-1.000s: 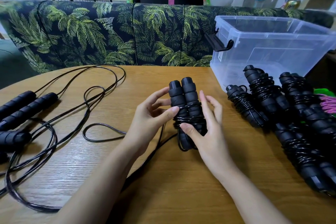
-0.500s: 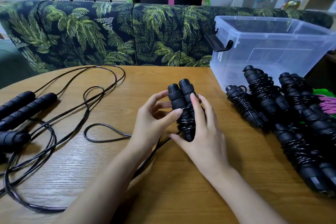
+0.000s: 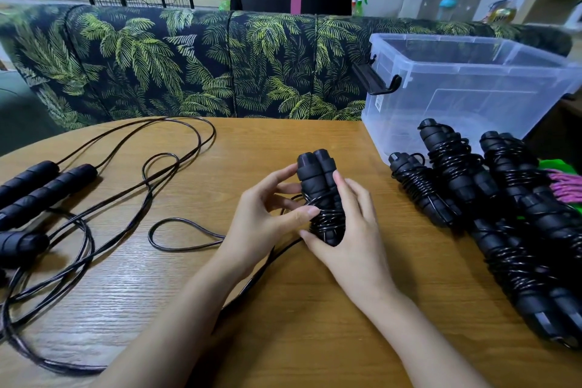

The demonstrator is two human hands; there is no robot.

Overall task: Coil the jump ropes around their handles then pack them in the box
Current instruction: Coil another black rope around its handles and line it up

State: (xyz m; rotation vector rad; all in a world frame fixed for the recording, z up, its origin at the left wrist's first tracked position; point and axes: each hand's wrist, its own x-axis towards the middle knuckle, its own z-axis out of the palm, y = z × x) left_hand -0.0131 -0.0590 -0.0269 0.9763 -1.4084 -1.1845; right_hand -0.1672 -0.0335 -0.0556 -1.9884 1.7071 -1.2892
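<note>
Matt foam handles (image 3: 318,179) — glossy cord (image 3: 329,219)

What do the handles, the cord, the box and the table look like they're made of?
The handles: matte black, ribbed, likely foam or soft rubber. The cord: thin, glossy black with glinting highlights, probably plastic-coated. The box: clear, slightly frosted plastic; its walls show through. The table: satin wood grain; solid wood or laminate, cannot tell.

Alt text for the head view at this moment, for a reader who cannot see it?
The left hand and right hand hold paired black jump-rope handles at a wooden table, cord partly coiled round them. Coiled ropes lie on the right beside a clear plastic box; uncoiled ropes sprawl left.
</note>
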